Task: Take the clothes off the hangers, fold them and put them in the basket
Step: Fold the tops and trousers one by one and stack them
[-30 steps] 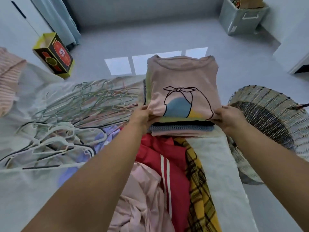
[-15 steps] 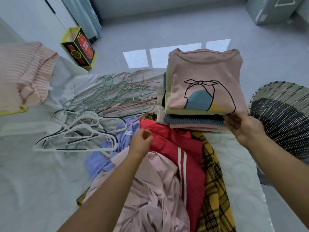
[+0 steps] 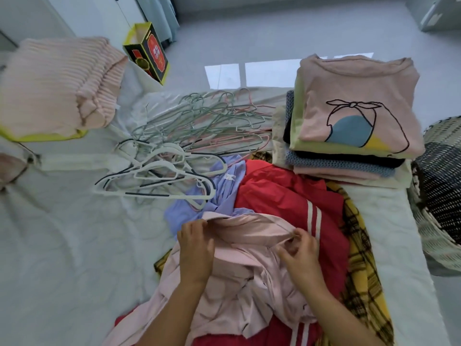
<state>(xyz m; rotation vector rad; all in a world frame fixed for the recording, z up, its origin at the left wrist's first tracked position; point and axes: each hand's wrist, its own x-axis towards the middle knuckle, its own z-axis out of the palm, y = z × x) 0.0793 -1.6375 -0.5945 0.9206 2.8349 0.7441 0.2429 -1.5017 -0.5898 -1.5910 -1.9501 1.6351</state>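
Note:
A crumpled pale pink garment (image 3: 239,278) lies on top of the unfolded pile in front of me. My left hand (image 3: 195,248) grips its upper edge on the left. My right hand (image 3: 298,250) pinches the same edge on the right. Under it lie a red garment with white stripes (image 3: 291,203), a lilac shirt (image 3: 224,193) and a yellow plaid one (image 3: 361,270). A stack of folded clothes (image 3: 349,126), topped by a pink printed T-shirt, sits at the bed's far right. The woven basket (image 3: 439,186) stands on the floor to the right of the bed.
A heap of bare hangers (image 3: 179,146), white, green and pink, lies on the white bed (image 3: 62,245) beyond the pile. A folded pink ribbed garment (image 3: 57,83) sits far left. A yellow and black box (image 3: 147,56) stands on the grey floor behind.
Both hands left the folded stack, which now rests on the bed, and came back toward me onto the pale pink garment. My view swung left and down.

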